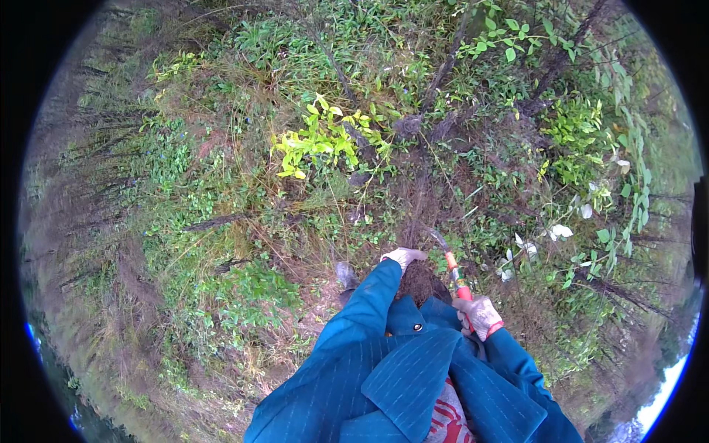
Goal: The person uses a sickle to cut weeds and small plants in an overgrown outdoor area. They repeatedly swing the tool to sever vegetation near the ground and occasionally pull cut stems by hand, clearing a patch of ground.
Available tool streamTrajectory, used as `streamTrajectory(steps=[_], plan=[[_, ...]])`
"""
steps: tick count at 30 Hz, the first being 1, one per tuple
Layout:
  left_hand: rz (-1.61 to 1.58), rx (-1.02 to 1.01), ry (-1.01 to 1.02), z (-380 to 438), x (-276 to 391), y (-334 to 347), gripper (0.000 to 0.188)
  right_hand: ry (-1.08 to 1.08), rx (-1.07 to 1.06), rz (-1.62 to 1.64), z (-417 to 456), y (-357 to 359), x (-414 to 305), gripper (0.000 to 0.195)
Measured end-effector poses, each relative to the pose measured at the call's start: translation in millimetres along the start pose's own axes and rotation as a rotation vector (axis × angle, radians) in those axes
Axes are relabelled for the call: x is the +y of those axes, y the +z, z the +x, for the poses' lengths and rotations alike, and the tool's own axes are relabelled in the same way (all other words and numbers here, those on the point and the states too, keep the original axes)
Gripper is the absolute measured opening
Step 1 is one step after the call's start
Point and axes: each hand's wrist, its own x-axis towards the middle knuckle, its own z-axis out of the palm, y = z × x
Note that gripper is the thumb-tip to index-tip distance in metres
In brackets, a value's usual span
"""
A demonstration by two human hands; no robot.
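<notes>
My right hand (479, 314), in a pale glove with a red cuff, is closed around the red-orange handle of a sickle (458, 277). The curved metal blade points up and to the left, close to a bunch of dry brown stems (415, 221). My left hand (404, 257), gloved too, is at these stems, left of the blade, and appears to grip them. The lower part of the bunch hangs between my hands, in front of my blue jacket. The far side of my left hand's fingers is partly hidden.
Green weeds and grass surround me. A yellow-green leafy shrub (321, 138) grows ahead, with dark woody stems (443, 72) beyond it. White leaves (559, 231) stand at the right. A boot (346, 275) shows left of my left hand, beside bare soil (324, 307).
</notes>
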Motion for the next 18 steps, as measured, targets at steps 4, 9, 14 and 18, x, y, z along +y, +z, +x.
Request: streamTrajectory(steps=[4, 9, 14, 18], plan=[[0.581, -0.048, 0.284, 24.7, -4.7, -12.5, 0.033, -0.029, -0.022, 0.007, 13.6, -16.8, -12.0, 0.017], [0.878, 0.069, 0.255, 26.7, -17.5, -39.6, 0.031, -0.103, 0.0, 0.052, 13.7, -21.2, -35.9, 0.016], [-0.433, 0.262, -0.026, -8.2, -32.0, -33.3, 0.028, -0.295, 0.033, 0.019, 62.8, -27.6, -47.5, 0.014], [-0.67, 0.081, -0.072, -42.7, 18.5, 7.7, 0.032, -0.277, -0.04, -0.151, 122.8, -15.6, -73.4, 0.016]])
